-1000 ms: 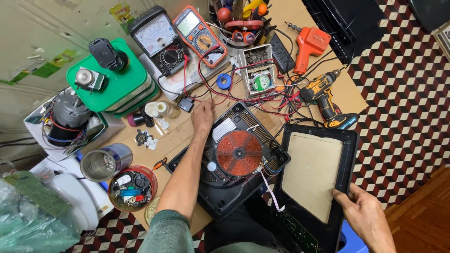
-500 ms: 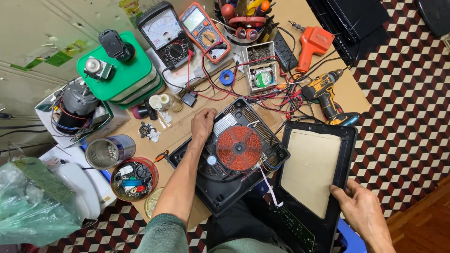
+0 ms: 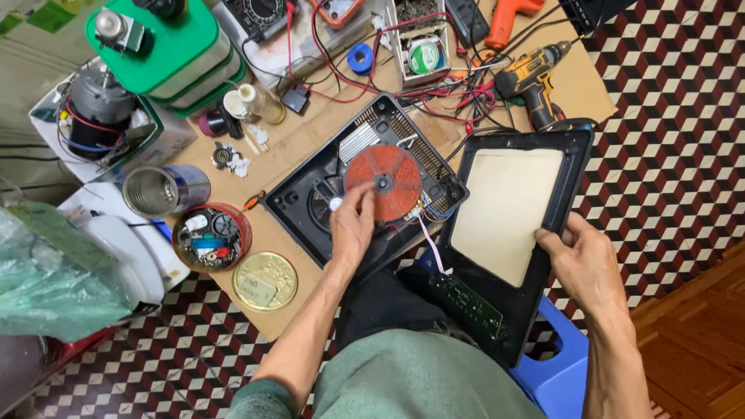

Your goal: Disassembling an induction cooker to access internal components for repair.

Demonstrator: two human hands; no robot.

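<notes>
An opened induction cooker base [image 3: 299, 203] lies on the cardboard-covered table, its copper coil disc [image 3: 383, 181] exposed. My left hand [image 3: 351, 226] rests on the base at the coil's near-left edge, fingers curled beside the fan; whether it grips anything is unclear. My right hand [image 3: 583, 264] grips the right rim of the cooker's black top panel [image 3: 543, 310], which is flipped over with its beige underside [image 3: 508, 209] up. A green circuit board [image 3: 468, 305] sits on the panel's near end, joined to the base by a white ribbon cable [image 3: 431, 247].
A yellow cordless drill [image 3: 531, 77], red and black leads, a solder reel [image 3: 424, 57] and blue tape [image 3: 360, 58] lie behind the cooker. To the left are green-lidded boxes [image 3: 167, 46], a motor [image 3: 97, 105], a metal tin [image 3: 159, 190], a red parts tub [image 3: 211, 237] and a gold lid [image 3: 265, 281]. A blue stool [image 3: 555, 365] stands below.
My left hand has drawn back from the table's far side, across the cooker base, to the near-left edge of the coil. The view has moved closer. My right hand still holds the panel.
</notes>
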